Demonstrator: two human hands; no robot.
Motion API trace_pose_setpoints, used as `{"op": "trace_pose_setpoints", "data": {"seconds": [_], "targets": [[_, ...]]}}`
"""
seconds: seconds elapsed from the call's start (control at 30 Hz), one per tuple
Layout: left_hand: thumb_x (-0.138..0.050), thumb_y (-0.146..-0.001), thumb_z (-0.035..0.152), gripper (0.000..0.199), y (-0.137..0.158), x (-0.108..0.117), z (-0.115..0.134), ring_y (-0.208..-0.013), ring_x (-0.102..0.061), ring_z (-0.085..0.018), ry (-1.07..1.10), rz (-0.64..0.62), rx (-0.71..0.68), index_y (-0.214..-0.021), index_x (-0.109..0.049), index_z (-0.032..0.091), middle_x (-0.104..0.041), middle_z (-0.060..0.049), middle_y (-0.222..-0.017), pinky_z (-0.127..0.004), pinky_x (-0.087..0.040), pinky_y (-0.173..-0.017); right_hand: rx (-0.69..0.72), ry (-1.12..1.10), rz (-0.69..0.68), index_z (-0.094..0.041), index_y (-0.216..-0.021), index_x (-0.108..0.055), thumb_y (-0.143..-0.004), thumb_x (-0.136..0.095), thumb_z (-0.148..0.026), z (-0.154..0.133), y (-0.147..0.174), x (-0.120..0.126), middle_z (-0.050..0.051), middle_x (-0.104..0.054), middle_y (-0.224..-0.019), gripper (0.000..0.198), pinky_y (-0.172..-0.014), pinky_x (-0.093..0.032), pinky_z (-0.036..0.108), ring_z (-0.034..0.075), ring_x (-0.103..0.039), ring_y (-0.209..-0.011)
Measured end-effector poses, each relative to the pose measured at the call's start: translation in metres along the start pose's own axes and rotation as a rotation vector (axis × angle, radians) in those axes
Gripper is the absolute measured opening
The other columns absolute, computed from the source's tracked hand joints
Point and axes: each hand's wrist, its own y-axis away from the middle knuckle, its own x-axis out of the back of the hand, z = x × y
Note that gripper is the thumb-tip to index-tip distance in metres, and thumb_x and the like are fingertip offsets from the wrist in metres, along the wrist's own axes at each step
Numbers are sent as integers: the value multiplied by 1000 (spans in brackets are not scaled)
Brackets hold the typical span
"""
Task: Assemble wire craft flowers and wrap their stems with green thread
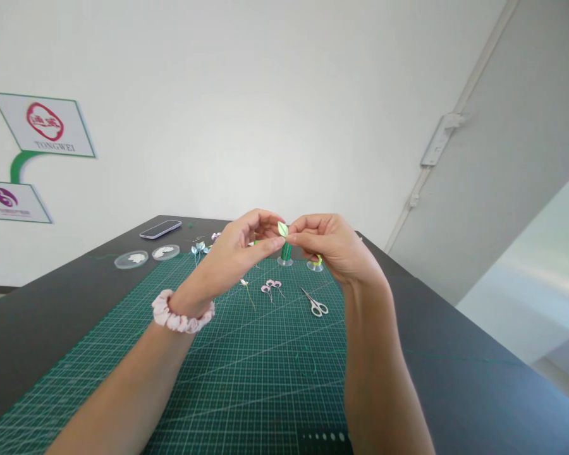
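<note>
A small pale green leaf (282, 229) stands upright between my two hands, raised above the cutting mat. My left hand (249, 239), with a pink scrunchie (183, 316) round the wrist, pinches at the leaf's base with thumb and fingertips. From the other side, my right hand (329, 243) pinches at the same base, its fingers closed. Any stem or thread at the fingertips is too small to make out. Behind the hands stands a spool of green thread (287, 251). A yellow-green spool (315, 264) is partly hidden by my right hand.
On the green cutting mat (246, 366) lie white-handled scissors (315, 304), several pink wired petals (271, 288) and a thin-stemmed flower piece (246, 289). Pale blue flowers (199, 248), two shallow dishes (131, 259) with white pieces and a phone (161, 229) are farther left. A dark ruler (322, 439) lies near.
</note>
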Motion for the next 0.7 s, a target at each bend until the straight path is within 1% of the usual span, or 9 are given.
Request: {"op": "trace_pose_setpoints", "data": {"seconds": [0.1,0.23,0.33,0.43,0.53,0.63,0.7], "targets": [[-63,-82,30,15,1,3,3,-75,-59,-12,-161,11,-10,-89,-63,17,-65,-3,-82,-25,-46,-67,-8,97,-26,-15,-66,-65,-70,-73,-24,-3,4,-3,-7,-44,-46,13,-41,-18,24,4,-31,-42],[-58,-86,30,16,2,4,4,-69,-57,-11,-288,-30,-20,-78,-62,17,-65,-1,-73,-25,-43,-63,-3,194,-49,-14,-68,-65,-76,-67,-21,-7,9,-5,-10,-33,-43,11,-43,-15,25,4,-25,-43],[-57,-86,28,16,3,4,5,-67,-56,-11,-351,-48,-11,-75,-62,17,-64,0,-72,-25,-41,-62,-13,216,-68,-14,-69,-64,-77,-66,-20,-7,10,-5,-11,-29,-43,11,-43,-14,25,4,-22,-43],[-57,-86,28,16,4,5,7,-64,-53,-10,-408,-60,28,-75,-62,18,-63,0,-70,-25,-39,-59,-26,230,-89,-14,-69,-64,-77,-66,-19,-7,10,-5,-11,-28,-43,10,-44,-13,25,4,-21,-43],[-57,-85,27,15,4,7,10,-61,-51,-10,-406,-69,60,-74,-63,18,-64,1,-68,-25,-38,-57,-29,232,-88,-14,-69,-65,-77,-67,-20,-7,10,-4,-11,-29,-44,11,-43,-14,25,4,-22,-44],[-57,-84,25,17,3,7,11,-59,-51,-10,-326,-76,84,-71,-63,18,-65,1,-66,-25,-39,-58,-19,221,-69,-14,-69,-67,-77,-67,-23,-7,10,-3,-8,-37,-47,12,-43,-16,25,5,-26,-45],[-58,-84,26,18,3,7,10,-61,-54,-10,-249,-81,103,-69,-63,18,-65,1,-65,-25,-42,-61,-7,199,-55,-15,-70,-67,-77,-69,-26,-7,11,-1,-6,-43,-49,13,-42,-19,24,5,-30,-46]]}}
